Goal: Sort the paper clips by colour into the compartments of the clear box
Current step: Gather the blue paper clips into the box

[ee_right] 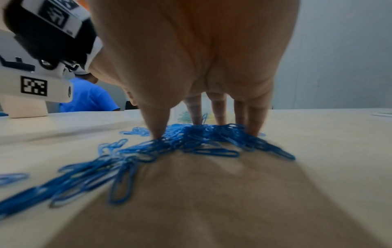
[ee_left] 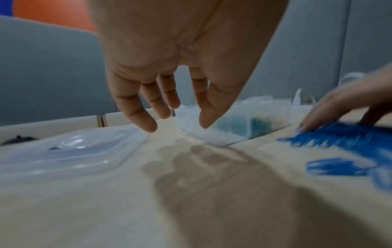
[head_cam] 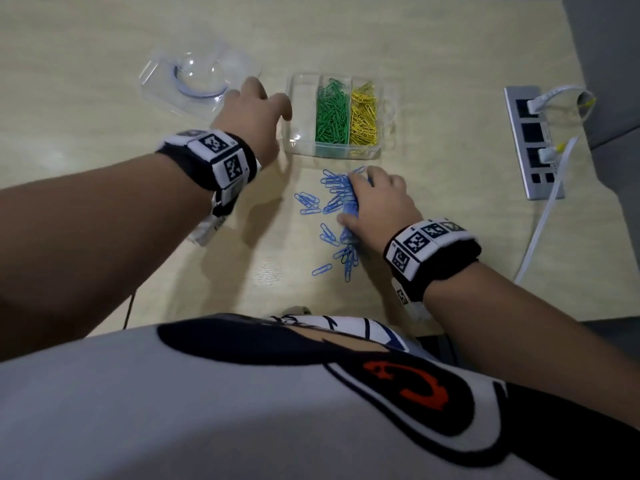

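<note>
Blue paper clips [head_cam: 334, 199]: loose on the tabletop [head_cam: 104, 98], near the clear box [head_cam: 301, 133].
Right hand [head_cam: 377, 206]: fingers bunching the pile, partly closed round it.
Left hand [head_cam: 256, 112]: relaxed, empty, beside the box.
Advice: gather tightly, lift into the free left compartment.

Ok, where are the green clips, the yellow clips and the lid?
green clips [head_cam: 331, 114], head view, middle of the pile
yellow clips [head_cam: 363, 116], head view, middle of the pile
lid [head_cam: 199, 77], head view, its round dome

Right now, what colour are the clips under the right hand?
Blue: the loose paper clips under the right hand, clearest in the head view.
</note>
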`<state>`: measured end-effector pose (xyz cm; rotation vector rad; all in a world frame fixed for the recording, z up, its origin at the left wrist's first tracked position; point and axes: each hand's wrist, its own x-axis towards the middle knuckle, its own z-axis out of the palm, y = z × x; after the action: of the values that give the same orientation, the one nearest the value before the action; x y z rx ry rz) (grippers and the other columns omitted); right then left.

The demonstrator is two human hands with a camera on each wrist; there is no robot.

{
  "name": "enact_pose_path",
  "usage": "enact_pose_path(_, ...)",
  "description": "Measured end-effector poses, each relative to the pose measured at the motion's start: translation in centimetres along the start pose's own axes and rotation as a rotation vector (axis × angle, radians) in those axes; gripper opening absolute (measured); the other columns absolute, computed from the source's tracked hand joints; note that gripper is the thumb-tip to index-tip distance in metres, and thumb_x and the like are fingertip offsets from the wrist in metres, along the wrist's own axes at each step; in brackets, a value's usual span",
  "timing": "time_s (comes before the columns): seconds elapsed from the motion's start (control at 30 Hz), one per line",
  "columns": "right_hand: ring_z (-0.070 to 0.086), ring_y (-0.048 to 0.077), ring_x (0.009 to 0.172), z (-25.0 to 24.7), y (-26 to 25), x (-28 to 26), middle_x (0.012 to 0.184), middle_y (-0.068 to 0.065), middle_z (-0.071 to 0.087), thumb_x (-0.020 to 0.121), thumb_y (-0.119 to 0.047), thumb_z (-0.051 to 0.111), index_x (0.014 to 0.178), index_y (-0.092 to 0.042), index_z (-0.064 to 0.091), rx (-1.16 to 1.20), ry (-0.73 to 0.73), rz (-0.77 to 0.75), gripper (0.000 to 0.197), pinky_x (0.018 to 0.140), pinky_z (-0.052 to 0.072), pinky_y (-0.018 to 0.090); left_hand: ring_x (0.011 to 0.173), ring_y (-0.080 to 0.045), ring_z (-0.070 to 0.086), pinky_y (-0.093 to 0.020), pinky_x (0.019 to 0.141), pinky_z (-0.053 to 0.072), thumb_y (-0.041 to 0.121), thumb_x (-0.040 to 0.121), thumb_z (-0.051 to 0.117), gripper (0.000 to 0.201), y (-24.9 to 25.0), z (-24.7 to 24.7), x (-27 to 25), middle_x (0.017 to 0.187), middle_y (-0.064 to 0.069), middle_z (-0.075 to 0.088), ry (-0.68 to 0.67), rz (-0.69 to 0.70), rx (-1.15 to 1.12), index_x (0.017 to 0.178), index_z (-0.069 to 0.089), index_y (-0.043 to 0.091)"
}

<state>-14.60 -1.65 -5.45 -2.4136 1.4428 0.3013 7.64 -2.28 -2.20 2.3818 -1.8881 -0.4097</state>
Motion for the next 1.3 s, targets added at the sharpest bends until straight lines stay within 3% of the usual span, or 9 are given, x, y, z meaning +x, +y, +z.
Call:
enact_pose_path(0.1, 0.039, 0.033, 0.114, 0.0, 0.5, 0.6, 0.129, 0.011, 0.043, 0.092, -0.021, 0.051, 0.130, -0.016, 0.046, 0.002, 0.056, -0.039, 0.038, 0.085, 0.045, 0.042, 0.113, -0.038, 0.042, -0.048, 0.088, 0.045, 0.004, 0.083, 0.063, 0.043, -0.6, -0.9, 1.5, 0.124, -0.014, 0.042, -0.057, 0.100, 0.141, 0.120, 0.060, 0.026)
enact_pose_path(0.23, 0.044, 0.033, 0.104, -0.1, 1.2, 1.3, 0.114, 0.013, 0.048, 0.090, -0.002, 0.047, 0.113, -0.009, 0.054, -0.015, 0.083, -0.068, 0.025, 0.080, 0.047, 0.043, 0.107, -0.038, 0.045, -0.047, 0.082, 0.046, 0.018, 0.084, 0.071, 0.027, -0.5, -1.8, 2.5, 0.114, -0.014, 0.047, -0.039, 0.146, 0.204, 0.110, 0.068, 0.023)
enact_pose_path(0.33, 0.051, 0.034, 0.102, -0.6, 1.8, 1.7, 0.111, 0.014, 0.053, 0.088, -0.002, 0.052, 0.113, -0.008, 0.059, -0.020, 0.082, -0.081, 0.026, 0.082, 0.046, 0.040, 0.109, -0.039, 0.041, -0.044, 0.075, 0.046, 0.020, 0.082, 0.073, 0.018, -0.5, -1.5, 2.1, 0.114, -0.011, 0.044, 0.027, 0.124, 0.176, 0.100, 0.071, 0.023)
enact_pose_path(0.47, 0.056, 0.034, 0.103, -1.5, 2.2, 2.4, 0.113, 0.015, 0.058, 0.091, -0.012, 0.054, 0.116, -0.011, 0.062, 0.010, 0.093, -0.041, 0.026, 0.083, 0.042, 0.035, 0.112, -0.040, 0.039, -0.047, 0.084, 0.046, 0.028, 0.079, 0.075, 0.016, 0.7, -0.7, 1.0, 0.120, -0.010, 0.042, 0.016, 0.126, 0.110, 0.094, 0.072, 0.025)
enact_pose_path(0.63, 0.057, 0.033, 0.106, -2.5, 2.7, 2.9, 0.113, 0.015, 0.064, 0.090, -0.019, 0.058, 0.114, -0.014, 0.067, 0.107, 0.116, 0.037, 0.026, 0.086, 0.042, 0.032, 0.116, -0.035, 0.039, -0.047, 0.092, 0.041, 0.047, 0.076, 0.072, 0.038, 2.6, 0.3, 0.0, 0.124, -0.007, 0.045, -0.017, 0.203, 0.046, 0.111, 0.067, 0.034)
enact_pose_path(0.83, 0.062, 0.026, 0.100, -5.0, 2.5, 3.0, 0.106, 0.009, 0.070, 0.088, -0.023, 0.063, 0.107, -0.015, 0.071, 0.254, 0.243, 0.053, 0.022, 0.089, 0.045, 0.031, 0.126, -0.032, 0.040, -0.045, 0.103, 0.039, 0.046, 0.078, 0.067, 0.064, -0.8, -0.4, 1.2, 0.140, -0.012, 0.037, 0.022, -0.129, -0.167, 0.135, 0.047, 0.027)
enact_pose_path(1.0, 0.061, 0.021, 0.100, -6.9, 0.1, 3.8, 0.108, 0.005, 0.069, 0.087, -0.024, 0.065, 0.108, -0.018, 0.071, 0.338, 0.365, -0.068, 0.023, 0.088, 0.038, 0.022, 0.118, -0.030, 0.052, -0.037, 0.097, 0.040, 0.038, 0.084, 0.063, 0.059, -1.0, 0.1, 1.2, 0.128, -0.013, 0.056, -0.031, -0.156, -0.189, 0.135, 0.046, 0.015)
enact_pose_path(1.17, 0.055, 0.023, 0.108, -6.8, -2.3, 5.2, 0.114, 0.006, 0.064, 0.091, -0.021, 0.059, 0.113, -0.015, 0.067, 0.211, 0.262, -0.237, 0.024, 0.089, 0.037, 0.027, 0.112, -0.030, 0.054, -0.036, 0.092, 0.041, 0.039, 0.084, 0.065, 0.057, 0.5, 1.3, 0.3, 0.123, -0.013, 0.058, -0.057, -0.116, -0.190, 0.132, 0.047, 0.013)
enact_pose_path(1.3, 0.054, 0.026, 0.109, -6.4, -2.6, 5.7, 0.115, 0.005, 0.062, 0.093, -0.028, 0.052, 0.117, -0.022, 0.064, 0.034, 0.150, -0.270, 0.027, 0.077, 0.038, 0.029, 0.113, -0.030, 0.053, -0.037, 0.092, 0.041, 0.040, 0.085, 0.065, 0.059, 0.8, 1.8, 0.1, 0.124, -0.014, 0.056, -0.062, -0.111, -0.201, 0.133, 0.045, 0.012)
